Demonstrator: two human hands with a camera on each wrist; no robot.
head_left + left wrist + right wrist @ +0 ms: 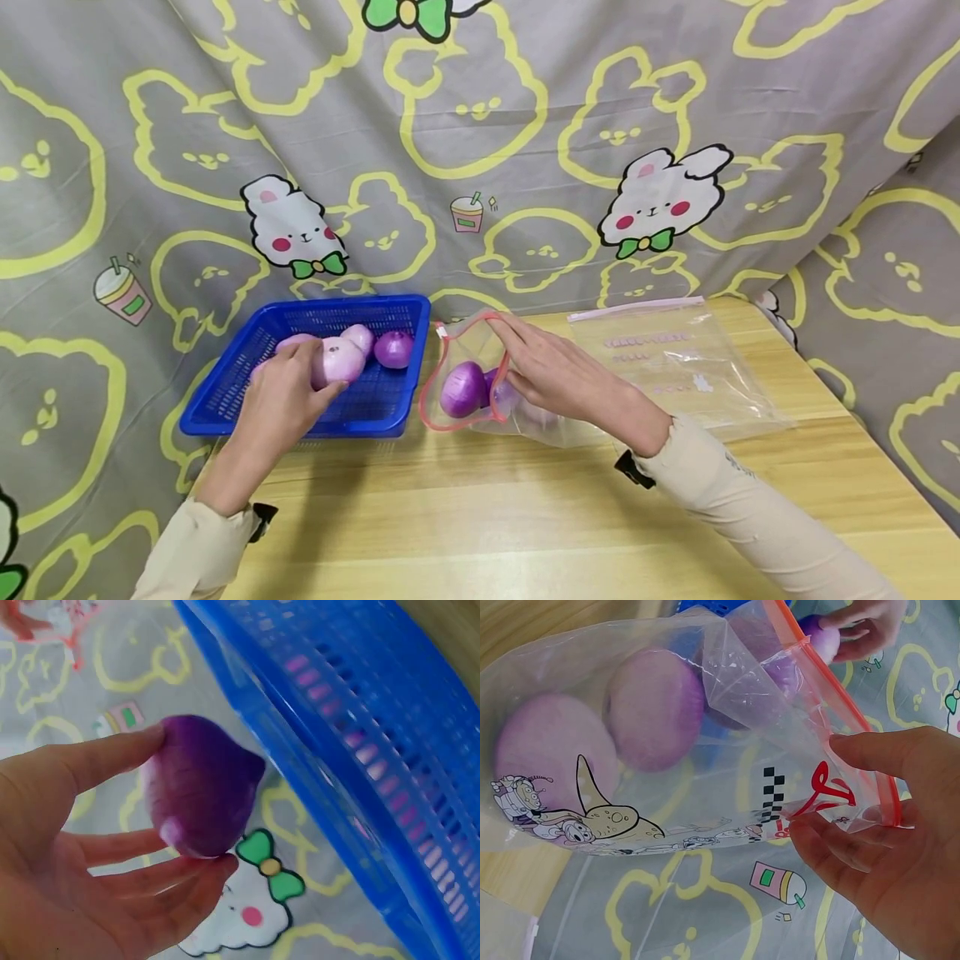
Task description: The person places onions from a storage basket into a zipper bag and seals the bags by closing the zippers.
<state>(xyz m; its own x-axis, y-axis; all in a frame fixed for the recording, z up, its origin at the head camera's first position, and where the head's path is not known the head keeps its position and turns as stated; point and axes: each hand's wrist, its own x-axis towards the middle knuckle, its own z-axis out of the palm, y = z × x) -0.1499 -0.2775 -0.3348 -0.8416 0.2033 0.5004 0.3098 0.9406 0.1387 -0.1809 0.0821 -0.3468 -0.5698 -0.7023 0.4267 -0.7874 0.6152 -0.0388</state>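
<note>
My left hand [288, 387] is over the blue basket [198, 423], gripping a purple onion [202, 787] between thumb and fingers. That onion's pointed tip faces away from the palm in the left wrist view. Other onions, among them a dark purple onion [393, 349], sit in the basket, partly hidden by the hand. My right hand [555, 367] pinches the red-edged rim of a clear zip bag [727, 780], whose mouth gapes toward the basket. Several onions lie inside the bag, including a purple onion [462, 390] near its mouth.
A second clear bag [720, 367] with a pink zip edge lies flat on the wooden table [480, 517], right of the first. A grey patterned curtain [517, 275] hangs close behind the basket and bags.
</note>
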